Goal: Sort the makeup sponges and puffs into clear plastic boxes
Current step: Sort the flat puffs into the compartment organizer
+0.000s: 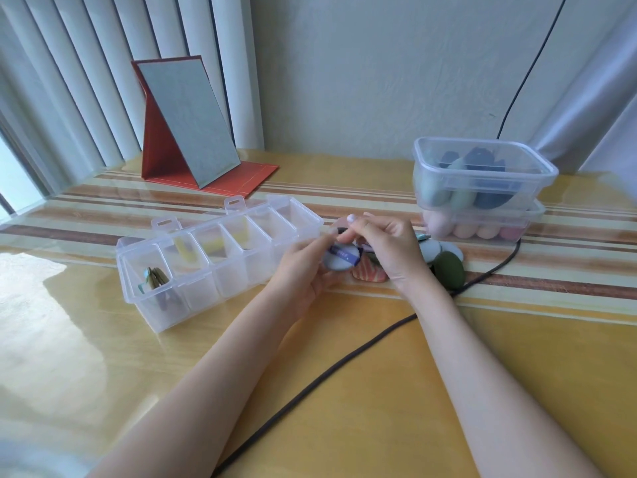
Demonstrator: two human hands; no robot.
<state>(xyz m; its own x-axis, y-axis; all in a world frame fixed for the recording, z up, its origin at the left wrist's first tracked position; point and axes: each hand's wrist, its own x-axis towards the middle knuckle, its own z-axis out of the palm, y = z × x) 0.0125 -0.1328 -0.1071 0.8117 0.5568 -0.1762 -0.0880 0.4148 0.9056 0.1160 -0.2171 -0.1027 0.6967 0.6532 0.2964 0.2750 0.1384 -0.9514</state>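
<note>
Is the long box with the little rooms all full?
No, the long box holds puffs in only a few compartments; the ones nearest the hands look empty.

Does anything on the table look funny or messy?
A little. A black cable snakes across the table under the right arm, right beside the loose puffs that still lie in a heap. Nothing looks spilled or broken.
</note>
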